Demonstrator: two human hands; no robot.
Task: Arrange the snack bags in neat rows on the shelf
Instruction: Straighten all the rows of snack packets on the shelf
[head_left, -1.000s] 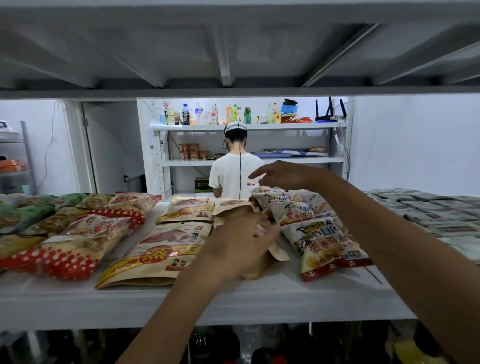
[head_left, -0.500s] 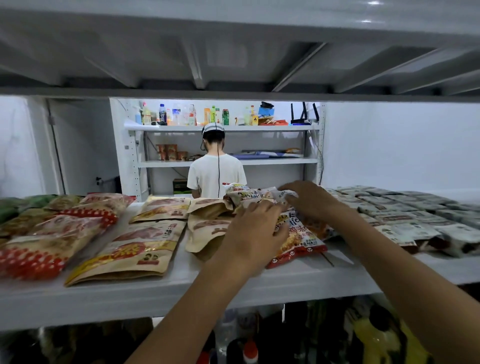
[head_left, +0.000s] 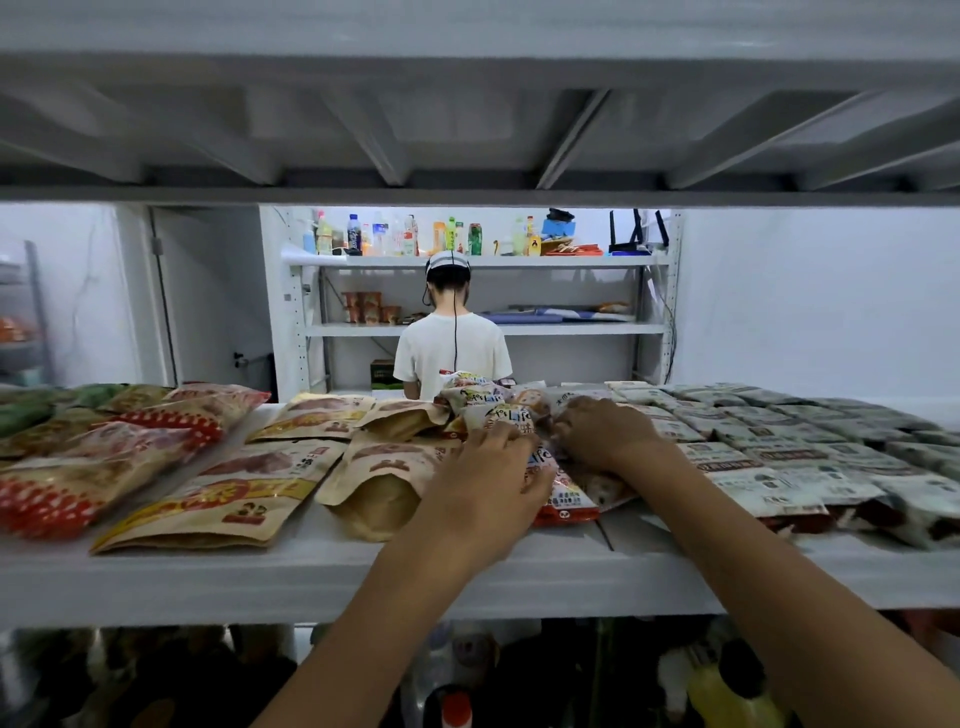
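A white shelf (head_left: 311, 571) carries rows of snack bags. In the middle lies a pile of white and red snack bags (head_left: 480, 397) printed with "Life". My left hand (head_left: 488, 478) lies flat on the front bag of that pile, fingers spread. My right hand (head_left: 602, 431) presses on the bags just to the right, fingers curled into them. Tan and yellow pouches (head_left: 228, 493) lie left of my hands, one kraft pouch (head_left: 379, 478) touching my left wrist. Whether either hand grips a bag is hidden.
Red dotted bags (head_left: 78, 483) fill the far left. Grey-white packets (head_left: 810, 457) lie in tight rows on the right. A shelf board hangs low overhead. Bottles stand on the level below. A person in a white shirt (head_left: 452, 353) stands beyond, facing away.
Both hands have come closer together on the white and red pile. The right hand dropped from above the pile onto it, and the left hand moved from the kraft pouch onto the front bag.
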